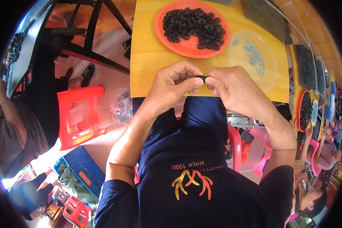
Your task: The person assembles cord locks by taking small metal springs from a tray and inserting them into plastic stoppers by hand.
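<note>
The small, dark black piece (pixel 201 78) is on the person's side of the round orange-red plastic plate (pixel 193 53), raised near the front edge of the yellow, wood-patterned worktop (pixel 143 49). The left hand (pixel 178 83) is pinched nearly closed, thumb and forefinger on the piece's left end, its other fingers curled loosely. The right hand (pixel 233 86) is likewise drawn in, its thumb and bent forefinger closed on the right end. The fingers hide most of the piece, so its exact shape cannot be told.

For good control, the left pinch should probably act as the steady one while the right thumb makes small, straight movements; twisting could make so small a piece slip. Working above the worktop, closer to the plate, would seem safer than at the edge. Loose black plastic parts (pixel 208 30) fill much of the plate; right of it, a clear, round, shallow dish (pixel 269 81) holds tiny, shiny, silvery-blue pieces (pixel 256 57), best approached with dry fingertips.
</note>
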`<move>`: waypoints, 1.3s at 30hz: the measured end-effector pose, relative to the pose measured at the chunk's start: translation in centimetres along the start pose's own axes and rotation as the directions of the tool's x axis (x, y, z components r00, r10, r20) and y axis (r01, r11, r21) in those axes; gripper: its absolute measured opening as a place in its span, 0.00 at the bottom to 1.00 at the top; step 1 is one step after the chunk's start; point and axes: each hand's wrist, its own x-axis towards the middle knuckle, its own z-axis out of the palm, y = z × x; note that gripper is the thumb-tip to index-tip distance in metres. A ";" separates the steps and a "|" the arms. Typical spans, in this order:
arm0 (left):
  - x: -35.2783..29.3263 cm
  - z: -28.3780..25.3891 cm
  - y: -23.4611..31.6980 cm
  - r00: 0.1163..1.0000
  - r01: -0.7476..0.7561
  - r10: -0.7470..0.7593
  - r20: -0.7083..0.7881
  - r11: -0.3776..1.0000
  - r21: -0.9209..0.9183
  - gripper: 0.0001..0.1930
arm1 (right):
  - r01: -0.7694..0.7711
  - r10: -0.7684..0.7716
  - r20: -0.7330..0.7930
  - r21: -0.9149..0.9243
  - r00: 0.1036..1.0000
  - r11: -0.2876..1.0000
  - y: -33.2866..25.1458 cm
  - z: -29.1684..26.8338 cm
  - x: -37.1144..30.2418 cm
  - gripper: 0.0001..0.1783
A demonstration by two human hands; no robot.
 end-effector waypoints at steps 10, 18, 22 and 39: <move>1.7 -1.5 0.1 0.977 -0.209 0.214 0.016 0.966 -0.154 0.08 | -0.144 0.031 0.228 0.501 0.973 0.854 1.5 -1.7 3.0 0.23; 2.5 -1.6 2.2 0.943 -0.329 0.323 -0.079 0.942 -0.068 0.20 | -0.192 -0.158 0.218 0.968 0.963 0.164 3.3 1.6 4.8 0.23; 2.8 -2.1 2.9 0.894 -0.414 0.443 0.069 0.755 0.509 0.21 | -0.235 -0.221 0.209 0.967 0.953 -0.101 3.0 2.4 5.5 0.21; 1.1 -2.2 -0.5 0.824 -0.364 0.520 -0.224 0.789 0.495 0.21 | -0.067 0.104 0.013 0.842 0.995 0.535 0.8 -7.1 10.4 0.17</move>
